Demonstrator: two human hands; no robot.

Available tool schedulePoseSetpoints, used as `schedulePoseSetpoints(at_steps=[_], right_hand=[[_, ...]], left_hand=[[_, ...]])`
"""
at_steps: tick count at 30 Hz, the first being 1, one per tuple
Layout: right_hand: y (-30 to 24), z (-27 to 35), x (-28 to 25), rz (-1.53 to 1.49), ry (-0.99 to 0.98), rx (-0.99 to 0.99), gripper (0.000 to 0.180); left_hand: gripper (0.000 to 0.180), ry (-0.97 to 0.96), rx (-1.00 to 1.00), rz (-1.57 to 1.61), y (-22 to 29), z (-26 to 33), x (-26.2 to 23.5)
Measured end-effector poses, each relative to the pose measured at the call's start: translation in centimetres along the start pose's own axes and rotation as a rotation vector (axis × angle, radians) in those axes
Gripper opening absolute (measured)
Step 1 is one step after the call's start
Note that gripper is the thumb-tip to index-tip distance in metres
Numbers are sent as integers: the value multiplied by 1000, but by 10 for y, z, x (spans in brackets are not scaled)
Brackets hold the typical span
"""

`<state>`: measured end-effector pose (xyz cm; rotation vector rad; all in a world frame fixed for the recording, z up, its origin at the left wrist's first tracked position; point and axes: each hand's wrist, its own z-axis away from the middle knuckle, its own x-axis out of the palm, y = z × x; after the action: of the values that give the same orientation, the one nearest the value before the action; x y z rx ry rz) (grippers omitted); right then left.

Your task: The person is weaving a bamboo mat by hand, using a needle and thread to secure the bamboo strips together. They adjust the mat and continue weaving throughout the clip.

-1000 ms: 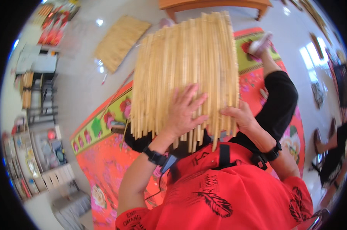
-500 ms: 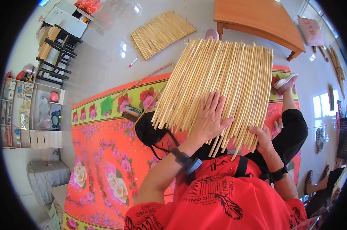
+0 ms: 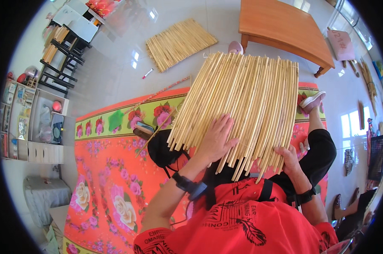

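A mat of pale straw-coloured reed stalks [image 3: 238,97] lies across my lap, its stalks running away from me and uneven at the near end. Thin thread crosses the stalks. My left hand [image 3: 215,139] rests flat on the mat's near left part, fingers stretched out and together. At the near right corner my right hand [image 3: 288,159] grips the mat's edge, with the thumb on top and the other fingers hidden underneath. Both wrists carry dark bands.
A second reed mat [image 3: 181,43] lies on the tiled floor beyond, near a marker pen [image 3: 147,73]. A wooden table [image 3: 284,31] stands at the far right. Flowered red cloth [image 3: 111,178] spreads beneath me. Shelves [image 3: 45,122] line the left; another person's foot [image 3: 338,205] shows at right.
My left hand has slid slightly left and toward me across the mat. The mat's far edge sits a little lower in view. My right hand keeps its hold.
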<state>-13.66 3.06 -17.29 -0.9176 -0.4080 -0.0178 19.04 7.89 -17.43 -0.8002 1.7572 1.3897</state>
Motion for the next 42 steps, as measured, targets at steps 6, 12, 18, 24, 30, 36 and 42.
schedulePoseSetpoints(at_steps=[6,12,18,24,30,36,42], right_hand=[[-2,0,-11,3,-29,6,35],[-4,-21,-33,43,-81,6,36],[-12,-27,-42,39,-88,12,40],[-20,-52,-84,55,-16,84,42],[-64,-37,-98,106,-29,26,39],[-132,15,-94,231,4,-144,42],[-165,67,-106,268,102,-156,47]], left_hand=[[103,365,-557,-245,-75,33,-76],[68,185,-811,1073,-115,70,-69],[42,339,-793,1046,-100,83,-56],[34,451,-810,1059,-50,85,-37],[31,576,-750,1147,-5,78,-13],[32,608,-692,1361,30,61,-9],[38,528,-615,1299,51,43,-1]])
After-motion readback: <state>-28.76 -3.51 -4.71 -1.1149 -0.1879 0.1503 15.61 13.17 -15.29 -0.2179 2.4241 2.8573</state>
